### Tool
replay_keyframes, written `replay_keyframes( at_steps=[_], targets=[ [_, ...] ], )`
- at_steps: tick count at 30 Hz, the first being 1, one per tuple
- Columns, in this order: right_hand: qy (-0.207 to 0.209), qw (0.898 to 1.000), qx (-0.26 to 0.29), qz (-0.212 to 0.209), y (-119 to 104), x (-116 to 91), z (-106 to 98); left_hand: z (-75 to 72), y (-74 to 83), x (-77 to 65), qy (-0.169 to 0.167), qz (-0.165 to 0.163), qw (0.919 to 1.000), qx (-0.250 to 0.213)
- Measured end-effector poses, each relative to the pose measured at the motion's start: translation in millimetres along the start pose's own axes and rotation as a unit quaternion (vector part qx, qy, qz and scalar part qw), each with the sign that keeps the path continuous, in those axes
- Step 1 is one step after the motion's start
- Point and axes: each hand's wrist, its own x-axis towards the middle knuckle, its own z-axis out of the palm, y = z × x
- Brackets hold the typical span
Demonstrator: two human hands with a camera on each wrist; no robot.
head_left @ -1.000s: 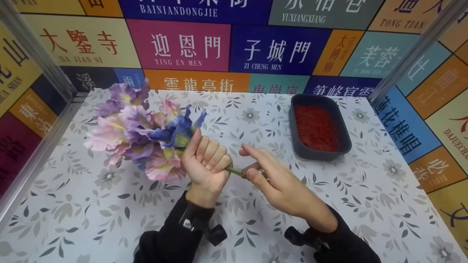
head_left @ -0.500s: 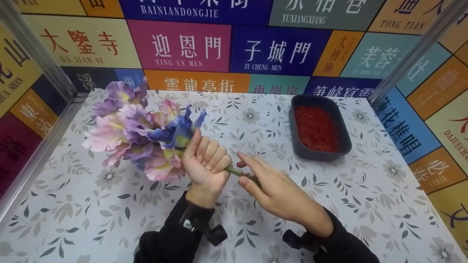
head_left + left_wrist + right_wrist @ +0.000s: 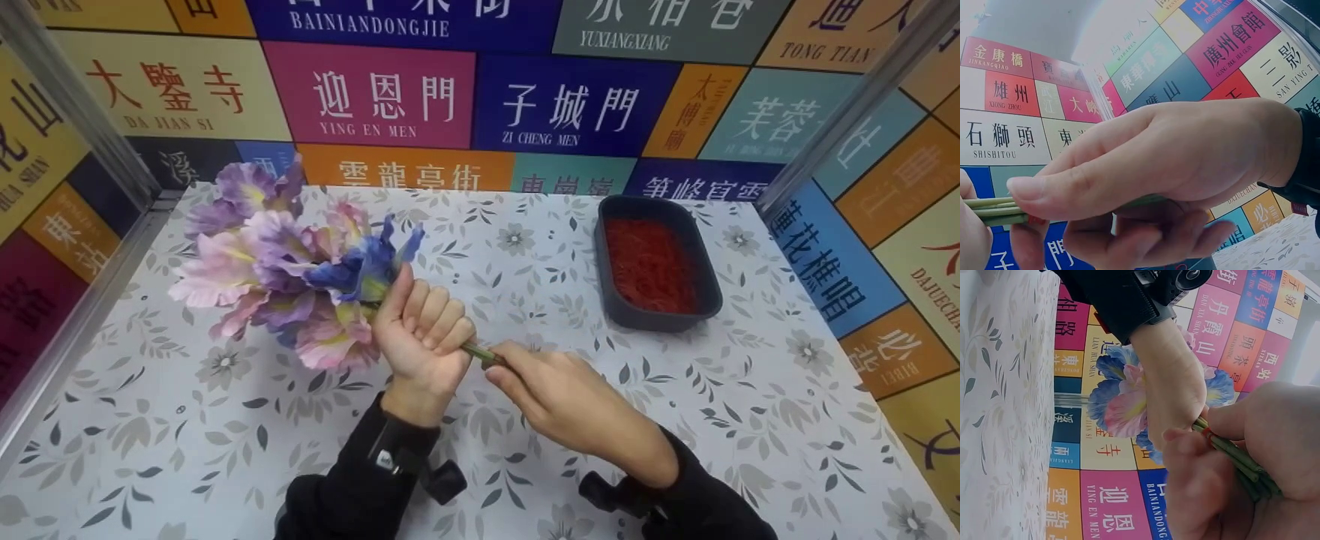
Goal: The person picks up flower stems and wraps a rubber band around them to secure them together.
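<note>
In the head view, my left hand (image 3: 424, 330) grips a bunch of artificial flowers (image 3: 285, 262), pink, purple and blue, with the heads leaning left. Green stems (image 3: 480, 351) poke out below that fist. My right hand (image 3: 577, 397) holds the stem ends between thumb and curled fingers, close beside the left fist. A thin red band (image 3: 1207, 432) circles the stems in the right wrist view, right at the right hand's fingers. The left wrist view has the right thumb (image 3: 1030, 188) pressed along the stems over a bit of red.
A dark grey rectangular tub (image 3: 709, 281) of tangled thin red strands stands at the back right of the table. White cloth with a leaf pattern covers the tabletop (image 3: 195, 450). Colourful sign-printed panels (image 3: 375, 90) rise behind and at both sides.
My right hand's raised, spread fingers have come down and curled round the stem ends, with the hand shifting slightly left. The left hand and the flowers have stayed nearly still.
</note>
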Motion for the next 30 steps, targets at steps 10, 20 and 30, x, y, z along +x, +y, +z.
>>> replay_keyframes(
  at_steps=[10, 20, 30],
  targets=[
    [-0.009, 1.000, -0.007, 0.004, 1, 1, 2, -2.4, 0.0, -0.4, 0.008, 0.000, 1.0000, -0.004],
    [-0.011, 1.000, 0.011, 0.007, 8, -4, 4, -7.2, -4.2, 0.9, 0.066, -0.006, 0.9976, 0.022],
    [-0.018, 0.998, 0.059, 0.032, 11, -2, 0, -7.3, -5.9, 7.9, 0.149, -0.003, 0.9841, 0.096]
  ],
)
